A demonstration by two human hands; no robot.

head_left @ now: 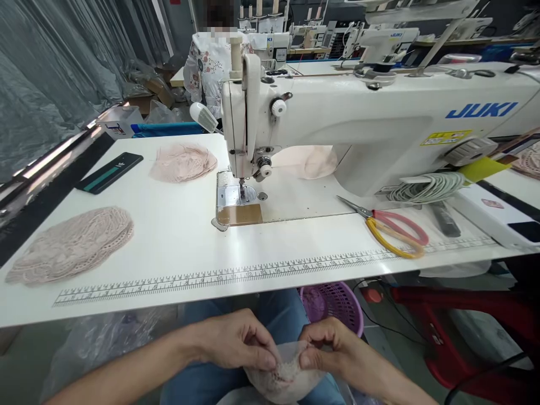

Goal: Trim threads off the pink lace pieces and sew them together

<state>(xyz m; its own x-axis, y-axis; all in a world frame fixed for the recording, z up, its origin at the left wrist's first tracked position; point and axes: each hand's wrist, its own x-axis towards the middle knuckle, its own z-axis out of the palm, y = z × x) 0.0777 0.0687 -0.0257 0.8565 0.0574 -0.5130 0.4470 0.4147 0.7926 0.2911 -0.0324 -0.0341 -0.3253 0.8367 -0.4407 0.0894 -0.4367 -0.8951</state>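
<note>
Low over my lap, in front of the table edge, I hold a sheer pale piece of fabric (291, 374) with some lacy texture in its middle. My left hand (242, 343) pinches its left side between thumb and fingers. The opposite side is gripped by my right hand (327, 349), also in a pinch. Above them stands a white sewing machine (375, 112), its needle over the metal plate. Scissors (388, 228) with red and yellow handles lie to the right of the needle area.
A stack of lace pieces (76, 244) lies at the table's left, with a sheer pink pile (183, 163) and a dark phone-like case (110, 172) behind. A printed ruler (261, 270) runs along the front edge. Below are a purple basket (343, 306) and a red stool (464, 315). A person (211, 67) is behind.
</note>
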